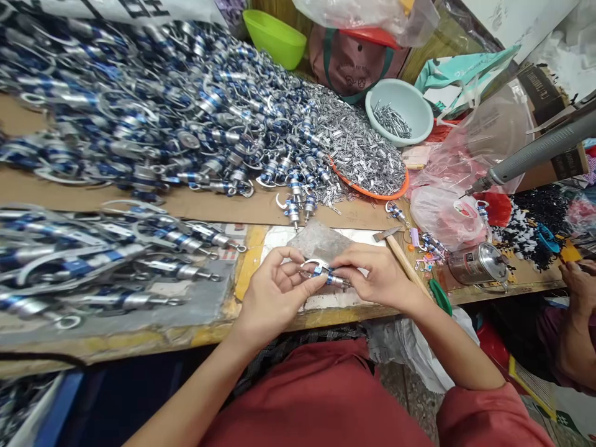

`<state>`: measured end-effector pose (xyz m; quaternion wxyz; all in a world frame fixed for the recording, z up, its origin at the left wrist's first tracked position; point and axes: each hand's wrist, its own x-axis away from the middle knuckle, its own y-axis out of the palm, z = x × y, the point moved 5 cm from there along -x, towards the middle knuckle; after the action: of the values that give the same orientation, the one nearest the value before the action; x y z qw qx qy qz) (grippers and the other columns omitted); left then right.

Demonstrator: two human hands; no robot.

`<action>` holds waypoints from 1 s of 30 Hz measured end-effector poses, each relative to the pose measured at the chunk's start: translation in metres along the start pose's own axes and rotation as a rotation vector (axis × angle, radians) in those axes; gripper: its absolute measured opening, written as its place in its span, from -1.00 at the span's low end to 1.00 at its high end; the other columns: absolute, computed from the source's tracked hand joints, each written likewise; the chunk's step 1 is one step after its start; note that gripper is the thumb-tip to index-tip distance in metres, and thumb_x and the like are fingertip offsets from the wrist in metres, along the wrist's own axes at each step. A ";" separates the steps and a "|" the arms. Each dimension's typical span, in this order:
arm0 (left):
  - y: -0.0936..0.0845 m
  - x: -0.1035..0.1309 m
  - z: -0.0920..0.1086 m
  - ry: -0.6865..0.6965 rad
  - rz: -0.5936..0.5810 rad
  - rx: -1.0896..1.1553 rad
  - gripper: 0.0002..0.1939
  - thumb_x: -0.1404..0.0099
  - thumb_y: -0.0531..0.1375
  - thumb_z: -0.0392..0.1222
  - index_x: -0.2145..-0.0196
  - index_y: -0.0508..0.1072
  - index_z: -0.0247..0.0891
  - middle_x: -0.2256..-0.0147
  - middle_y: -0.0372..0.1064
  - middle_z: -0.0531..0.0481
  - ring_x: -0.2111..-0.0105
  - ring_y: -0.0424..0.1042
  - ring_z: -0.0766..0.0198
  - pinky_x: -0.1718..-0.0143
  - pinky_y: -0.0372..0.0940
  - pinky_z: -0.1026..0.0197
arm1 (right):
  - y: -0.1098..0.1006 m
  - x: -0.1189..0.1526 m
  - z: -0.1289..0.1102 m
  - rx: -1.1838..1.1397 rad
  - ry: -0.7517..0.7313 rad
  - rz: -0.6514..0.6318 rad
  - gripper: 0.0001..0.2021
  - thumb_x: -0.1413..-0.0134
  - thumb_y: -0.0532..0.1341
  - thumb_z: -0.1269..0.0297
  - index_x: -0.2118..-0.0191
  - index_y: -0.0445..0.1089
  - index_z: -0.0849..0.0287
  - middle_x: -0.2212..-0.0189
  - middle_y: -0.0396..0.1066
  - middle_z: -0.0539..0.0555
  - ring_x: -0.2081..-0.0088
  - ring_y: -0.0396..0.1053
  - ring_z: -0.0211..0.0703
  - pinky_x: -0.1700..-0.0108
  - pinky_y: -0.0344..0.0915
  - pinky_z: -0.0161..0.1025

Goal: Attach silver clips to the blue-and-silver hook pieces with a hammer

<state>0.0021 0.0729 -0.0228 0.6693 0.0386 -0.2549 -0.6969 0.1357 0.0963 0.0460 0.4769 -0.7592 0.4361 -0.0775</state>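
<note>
My left hand (274,292) pinches a small blue-and-silver metal piece (321,270) with a curved white-silver arm, at the front of the table. The fingers of my right hand (382,273) close on the other end of the same piece, so both hands hold it. Behind it lies a flat grey block (321,240) on a white surface. Just right of my right hand rests a hammer (404,257) with a wooden handle. Several similar pieces (294,205) stand or lie just beyond the block.
A large heap of blue-and-silver pieces (186,118) covers the left and back. An orange-rimmed tray (367,192) holds small metal plates; a pale bowl (421,102) holds pins. A power screwdriver (535,152) hangs at right, above a metal mug (477,264). A co-worker's hand (580,282) is far right.
</note>
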 end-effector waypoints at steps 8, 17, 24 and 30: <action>-0.001 0.000 0.000 0.001 -0.008 -0.002 -0.51 0.10 0.40 -0.18 0.33 0.18 -0.23 0.47 0.47 0.07 0.43 0.50 0.29 0.33 0.45 0.22 | 0.010 -0.024 0.020 -0.202 0.243 -0.233 -0.97 0.06 0.33 0.36 0.46 0.52 0.18 0.56 0.44 -0.08 0.47 0.35 -0.38 0.40 0.19 -0.44; -0.001 0.000 0.000 -0.012 0.011 0.003 -0.50 0.13 0.42 -0.18 0.35 0.18 -0.23 0.48 0.46 0.10 0.45 0.49 0.32 0.35 0.45 0.25 | 0.000 0.002 0.015 -0.059 0.214 0.295 -0.86 -0.11 0.20 0.28 0.37 0.51 0.13 0.47 0.46 -0.02 0.42 0.36 -0.32 0.32 0.25 -0.37; -0.005 -0.001 -0.003 -0.026 0.050 0.003 -0.49 0.16 0.42 -0.21 0.35 0.20 -0.25 0.49 0.43 0.13 0.43 0.47 0.38 0.34 0.44 0.31 | -0.051 0.101 0.083 0.451 0.796 0.124 -0.64 -0.03 0.22 0.13 0.07 0.35 0.18 0.24 0.41 0.15 0.23 0.37 -0.03 0.22 0.30 -0.14; -0.004 0.000 -0.004 -0.014 0.040 0.020 -0.50 0.15 0.42 -0.21 0.35 0.19 -0.25 0.50 0.43 0.14 0.45 0.46 0.39 0.34 0.44 0.31 | -0.041 0.098 0.059 0.345 0.587 0.126 -0.72 -0.16 0.12 0.21 0.04 0.32 0.18 0.21 0.43 0.12 0.20 0.40 -0.10 0.18 0.33 -0.19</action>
<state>-0.0005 0.0713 -0.0280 0.6807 0.0356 -0.2673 -0.6811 0.2513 0.0699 0.0176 0.4564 -0.5843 0.5811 -0.3355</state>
